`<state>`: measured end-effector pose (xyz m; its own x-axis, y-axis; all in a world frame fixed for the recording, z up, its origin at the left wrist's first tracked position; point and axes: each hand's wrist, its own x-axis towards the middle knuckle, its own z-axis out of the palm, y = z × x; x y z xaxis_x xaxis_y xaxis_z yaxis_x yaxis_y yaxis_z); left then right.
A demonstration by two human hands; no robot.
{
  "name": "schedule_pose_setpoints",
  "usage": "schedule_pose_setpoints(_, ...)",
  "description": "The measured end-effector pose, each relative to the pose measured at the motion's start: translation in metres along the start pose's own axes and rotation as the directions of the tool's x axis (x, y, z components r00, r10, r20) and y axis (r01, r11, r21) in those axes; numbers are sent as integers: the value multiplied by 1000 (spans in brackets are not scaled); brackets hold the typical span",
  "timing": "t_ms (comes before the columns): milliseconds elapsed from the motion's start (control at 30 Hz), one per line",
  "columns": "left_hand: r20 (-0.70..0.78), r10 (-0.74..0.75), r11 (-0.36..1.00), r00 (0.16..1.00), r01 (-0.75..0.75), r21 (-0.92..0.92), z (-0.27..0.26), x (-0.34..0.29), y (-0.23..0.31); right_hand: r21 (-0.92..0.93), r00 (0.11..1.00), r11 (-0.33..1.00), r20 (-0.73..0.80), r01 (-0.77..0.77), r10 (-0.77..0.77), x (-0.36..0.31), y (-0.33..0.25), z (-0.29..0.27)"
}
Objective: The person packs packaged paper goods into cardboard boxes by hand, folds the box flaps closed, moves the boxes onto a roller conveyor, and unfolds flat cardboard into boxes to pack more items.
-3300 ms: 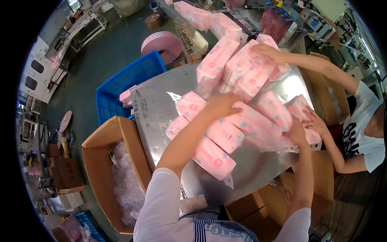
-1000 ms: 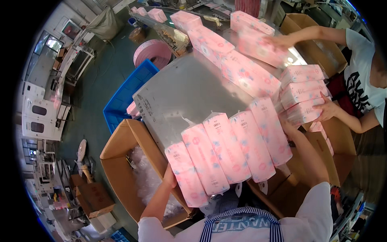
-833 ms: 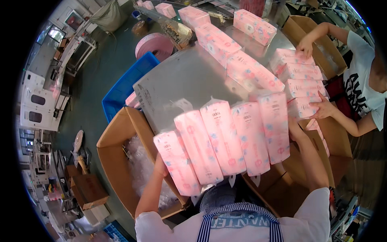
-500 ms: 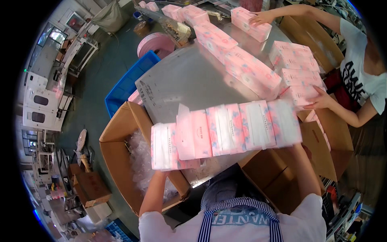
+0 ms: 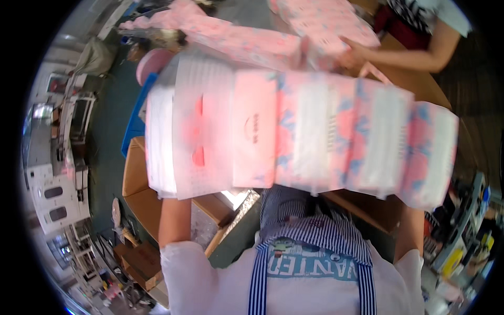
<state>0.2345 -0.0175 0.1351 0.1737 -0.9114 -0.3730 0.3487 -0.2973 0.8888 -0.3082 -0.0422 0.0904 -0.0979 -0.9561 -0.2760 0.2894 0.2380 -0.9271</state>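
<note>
A row of several pink-and-white tissue packs (image 5: 310, 134) hangs close before me, spanning most of the view and blurred by motion. Blue and pink flower prints cover them, and a loose translucent plastic film (image 5: 202, 123) lies over the left part. My left forearm (image 5: 175, 220) reaches up to the row's left end, and my right forearm (image 5: 409, 228) to its right end. The packs hide the fingers of both hands; the row is held up squeezed between them. Beyond, a co-worker's hand (image 5: 356, 55) touches a block of pink packs (image 5: 328, 31) on the table.
A line of pink packs (image 5: 252, 44) runs along the table's far side. At my left stand an open cardboard box (image 5: 137, 181) and a blue crate (image 5: 135, 126). Another open cardboard box (image 5: 362, 210) lies below the packs at right. White machines (image 5: 55, 197) line the left.
The held row has come up closer to me and looks larger. My view has shifted toward the right. The co-worker's far hand has left the pack it lay on.
</note>
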Motion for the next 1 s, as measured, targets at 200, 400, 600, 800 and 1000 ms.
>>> schedule_pose_setpoints(200, 287, -331, 943, 899, 308, 123, 113, 72, -59, 106, 929, 994, -366, -26, 63, -92, 35, -158)
schedule_pose_setpoints(400, 122, -570, 759, 812, 464, 458, 205, 107, -133, -58, 808, 997, -584, 46, -71, -96, 24, -142)
schedule_pose_setpoints(600, 419, -583, 120, 696, -436, 892, 197, 97, -199, -934, 956, 348, -175, -85, -236, -80, 33, -70)
schedule_pose_setpoints(800, 326, -240, 17, 914, -332, 943, 272, 126, -332, -887, 882, 112, -417, -447, 220, 33, 198, -90)
schedule_pose_setpoints(1000, 161, -83, -107, 983, -170, 980, 244, 159, -373, -780, 799, 235, -488, -580, 351, 95, 227, -47)
